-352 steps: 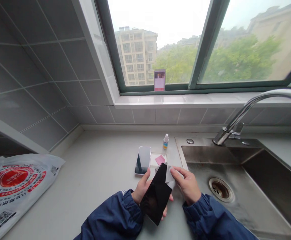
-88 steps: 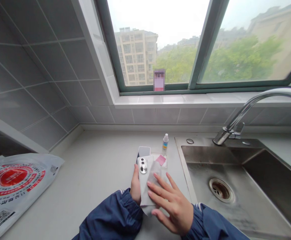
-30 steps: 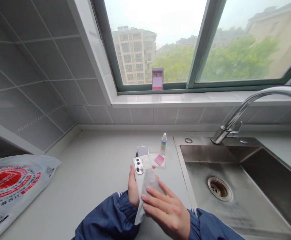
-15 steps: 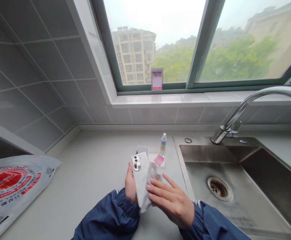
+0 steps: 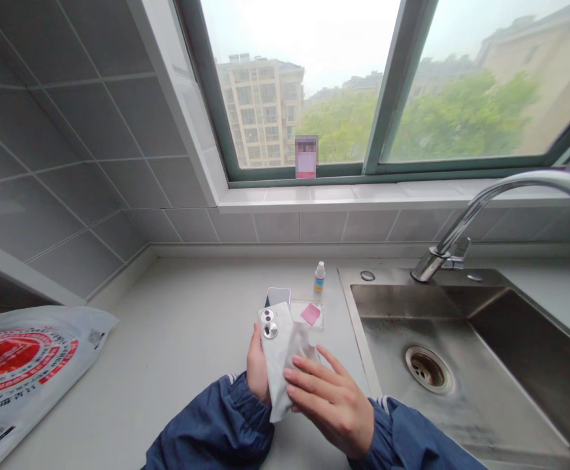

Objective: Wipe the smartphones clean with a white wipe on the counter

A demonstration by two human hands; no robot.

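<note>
My left hand (image 5: 256, 362) grips a white phone (image 5: 273, 339) by its left edge, back side up, with two round camera lenses near the top. My right hand (image 5: 328, 401) lies over the phone's lower part, fingers stretched and pressing a white cloth (image 5: 289, 372) against it. Both hands hover above the grey countertop (image 5: 187, 339). Just behind them a second phone (image 5: 277, 296) lies flat with its dark screen up, mostly hidden by the held phone.
A clear packet with a pink slip (image 5: 309, 314) and a small dropper bottle (image 5: 318, 277) sit behind the hands. A steel sink (image 5: 461, 365) with a tap (image 5: 490, 209) is to the right. A printed plastic bag (image 5: 20, 365) lies at the left.
My right hand has slid the cloth slightly down and left over the phone's back since half a second ago. Earlier the phone was held screen up; its back now faces me.
</note>
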